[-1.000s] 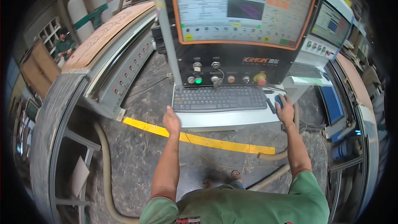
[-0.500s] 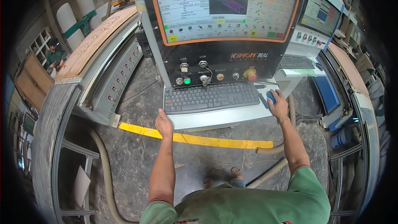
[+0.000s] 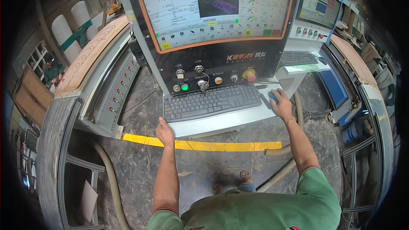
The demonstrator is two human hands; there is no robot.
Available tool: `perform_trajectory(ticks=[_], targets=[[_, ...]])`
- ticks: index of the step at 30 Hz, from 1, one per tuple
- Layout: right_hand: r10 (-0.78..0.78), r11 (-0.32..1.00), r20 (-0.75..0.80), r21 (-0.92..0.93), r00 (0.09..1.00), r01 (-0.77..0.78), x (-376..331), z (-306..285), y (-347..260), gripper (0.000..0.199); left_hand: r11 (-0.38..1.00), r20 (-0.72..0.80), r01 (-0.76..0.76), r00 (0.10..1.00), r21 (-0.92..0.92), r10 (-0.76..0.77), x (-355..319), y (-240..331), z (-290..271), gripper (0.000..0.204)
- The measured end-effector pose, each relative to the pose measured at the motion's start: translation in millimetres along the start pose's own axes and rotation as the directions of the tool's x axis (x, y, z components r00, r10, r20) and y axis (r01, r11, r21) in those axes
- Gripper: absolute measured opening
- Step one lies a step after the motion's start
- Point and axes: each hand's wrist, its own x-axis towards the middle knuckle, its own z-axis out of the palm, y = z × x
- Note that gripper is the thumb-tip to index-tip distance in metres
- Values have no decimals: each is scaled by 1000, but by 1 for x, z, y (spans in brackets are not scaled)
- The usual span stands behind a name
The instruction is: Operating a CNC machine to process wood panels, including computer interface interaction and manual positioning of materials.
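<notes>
A control console with a large lit screen (image 3: 217, 10) in an orange frame stands before me. From its front juts a light grey shelf (image 3: 200, 127) carrying a black keyboard (image 3: 211, 102). My left hand (image 3: 165, 133) is closed at the shelf's left front corner, thumb up beside the keyboard; its other fingers are mostly hidden. Over at the shelf's right end, my right hand (image 3: 282, 105) rests curled on a blue mouse (image 3: 273, 98). Between mouse and keyboard lies a narrow dark object (image 3: 265, 101). Above the keyboard are a lit green button (image 3: 184, 87) and a red emergency-stop knob (image 3: 249, 76).
At left runs a machine bed with a wooden sheet (image 3: 96, 57). A second console (image 3: 319, 10) stands behind at right. A yellow strip (image 3: 204, 146) crosses the floor, with hoses (image 3: 111, 179) near it. Another person (image 3: 52, 70) is at far left.
The view has shifted slightly, so the screen and keyboard appear lower and farther left. Both hands keep their places, left on the shelf corner and right on the mouse.
</notes>
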Motion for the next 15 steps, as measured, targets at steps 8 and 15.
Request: perform_trajectory(ticks=[8,15], targets=[[-26,1000,-1,6,1000,26,1,1,0,42,1000,-14,18,1000,-16,-18,-1,3,0,70],[-21,1000,12,1,1000,21,2,2,-1,42,1000,-38,8,999,-3,-8,1,2,1,69]])
